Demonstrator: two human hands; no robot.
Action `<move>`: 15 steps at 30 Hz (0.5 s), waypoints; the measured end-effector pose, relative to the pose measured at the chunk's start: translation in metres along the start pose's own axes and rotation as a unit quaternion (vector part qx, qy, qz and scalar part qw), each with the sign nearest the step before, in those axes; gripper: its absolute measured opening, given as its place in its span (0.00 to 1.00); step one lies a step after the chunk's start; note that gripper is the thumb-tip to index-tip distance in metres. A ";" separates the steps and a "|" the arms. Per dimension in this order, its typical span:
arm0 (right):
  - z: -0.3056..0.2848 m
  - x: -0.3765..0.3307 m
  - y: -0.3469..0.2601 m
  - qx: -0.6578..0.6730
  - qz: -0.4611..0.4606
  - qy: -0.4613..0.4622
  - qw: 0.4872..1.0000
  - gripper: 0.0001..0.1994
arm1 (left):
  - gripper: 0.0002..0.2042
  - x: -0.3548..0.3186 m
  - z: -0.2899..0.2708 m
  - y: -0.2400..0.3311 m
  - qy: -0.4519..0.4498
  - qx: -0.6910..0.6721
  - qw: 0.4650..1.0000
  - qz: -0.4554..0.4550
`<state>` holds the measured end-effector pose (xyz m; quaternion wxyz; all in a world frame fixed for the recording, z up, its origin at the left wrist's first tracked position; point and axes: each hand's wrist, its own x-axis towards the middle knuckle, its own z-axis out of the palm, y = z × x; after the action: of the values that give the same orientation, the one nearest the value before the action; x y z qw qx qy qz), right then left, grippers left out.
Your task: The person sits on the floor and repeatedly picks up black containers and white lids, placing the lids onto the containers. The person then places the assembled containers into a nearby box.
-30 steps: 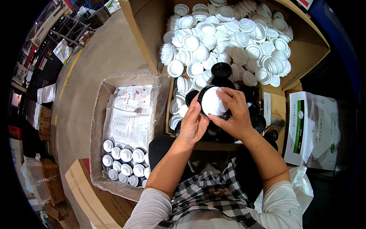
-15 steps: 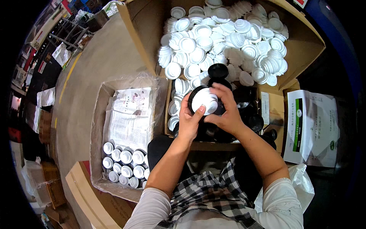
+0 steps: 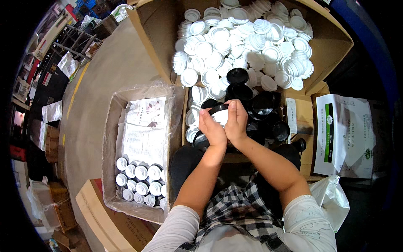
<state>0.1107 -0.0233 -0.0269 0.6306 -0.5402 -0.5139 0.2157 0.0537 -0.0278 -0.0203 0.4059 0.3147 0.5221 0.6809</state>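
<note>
At the near edge of the big box (image 3: 336, 40), left hand (image 3: 212, 130) and right hand (image 3: 236, 124) grip one black jar (image 3: 219, 113) (white insert showing).

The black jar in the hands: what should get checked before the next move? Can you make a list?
1. Both hands on the black jar: ok, left hand and right hand clasp it.
2. White lid on the jar: ok, it shows between the hands.
3. Lid fully seated: cannot tell, fingers hide the rim.
4. Room in the lined box for another jar: ok, the capped jars fill only the near end.
5. More white lids in the big box: ok, a large pile.
</note>
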 end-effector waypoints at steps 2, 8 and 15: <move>0.000 0.005 0.006 -0.007 0.021 -0.001 1.000 0.20 | 0.21 0.004 0.004 -0.002 0.002 0.028 1.000 0.013; 0.003 0.011 0.017 -0.025 0.026 0.027 0.999 0.21 | 0.22 0.008 0.007 -0.008 -0.001 0.097 0.995 0.000; -0.005 0.034 0.027 0.154 0.186 -0.091 0.966 0.26 | 0.12 0.012 -0.016 -0.005 -0.158 -0.073 0.975 -0.141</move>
<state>0.1349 0.0110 -0.0365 0.6055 -0.5002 -0.4207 0.4540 0.0358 -0.0238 -0.0295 0.5969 0.3107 0.4401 0.5945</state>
